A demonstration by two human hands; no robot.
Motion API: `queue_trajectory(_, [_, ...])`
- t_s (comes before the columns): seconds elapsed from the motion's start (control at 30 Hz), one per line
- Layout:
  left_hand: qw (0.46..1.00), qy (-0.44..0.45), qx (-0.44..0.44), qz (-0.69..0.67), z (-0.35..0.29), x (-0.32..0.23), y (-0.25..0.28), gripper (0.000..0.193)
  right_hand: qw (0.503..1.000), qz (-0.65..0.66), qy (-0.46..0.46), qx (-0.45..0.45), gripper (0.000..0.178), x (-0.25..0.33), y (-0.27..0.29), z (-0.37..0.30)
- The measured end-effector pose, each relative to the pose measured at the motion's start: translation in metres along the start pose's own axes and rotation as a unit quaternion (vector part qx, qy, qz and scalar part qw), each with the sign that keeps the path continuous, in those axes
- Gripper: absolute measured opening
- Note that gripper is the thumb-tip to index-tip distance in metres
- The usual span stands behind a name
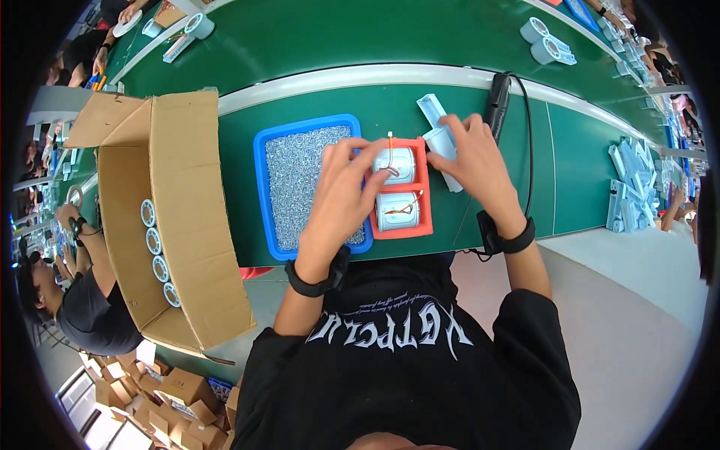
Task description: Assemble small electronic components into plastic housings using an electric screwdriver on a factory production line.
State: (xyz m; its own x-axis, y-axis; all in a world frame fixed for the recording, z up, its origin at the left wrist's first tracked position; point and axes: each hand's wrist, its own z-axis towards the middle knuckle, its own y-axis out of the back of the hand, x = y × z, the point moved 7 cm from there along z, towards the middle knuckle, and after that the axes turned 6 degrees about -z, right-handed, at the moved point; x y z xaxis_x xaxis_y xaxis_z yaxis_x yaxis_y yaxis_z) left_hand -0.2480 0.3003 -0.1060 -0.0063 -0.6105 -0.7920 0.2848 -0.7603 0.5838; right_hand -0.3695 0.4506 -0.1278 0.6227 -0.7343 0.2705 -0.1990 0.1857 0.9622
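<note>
A red two-compartment tray [430, 212] holds a white cylindrical part in each compartment. Thin wires with a small white plug come out of the upper cylindrical part [403, 166] and the lower one [395, 217]. My left hand [341, 187] reaches over the tray from the left, thumb and index finger curled against the upper cylindrical part at its wires. Right of the tray, my right hand [478, 161] has thumb and index finger around a long light blue plastic piece [442, 140]; its palm side is hidden. The far end of that piece is an open channel shape.
A blue bin [261, 176] of small metal pieces stands left of the tray. Further left is an open cardboard box [187, 225] with several ringed cylinders. A black tool [497, 101] with a cable lies right; light blue parts [630, 184] are piled beyond. Co-workers sit around.
</note>
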Motion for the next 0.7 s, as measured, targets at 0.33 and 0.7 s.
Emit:
queue_trajectory(0.33, [0.993, -0.026, 0.069, -0.089, 0.007, -0.017, -0.01, 0.027, 0.996, 0.003, -0.057, 0.062, 0.057, 0.005, 0.003, -0.016])
queue_trajectory(0.7, [0.964, 0.043, 0.042, -0.258, 0.006, 0.005, -0.018, 0.012, 0.52, 0.831, -0.199, -0.012, 0.043, -0.01, 0.015, -0.026])
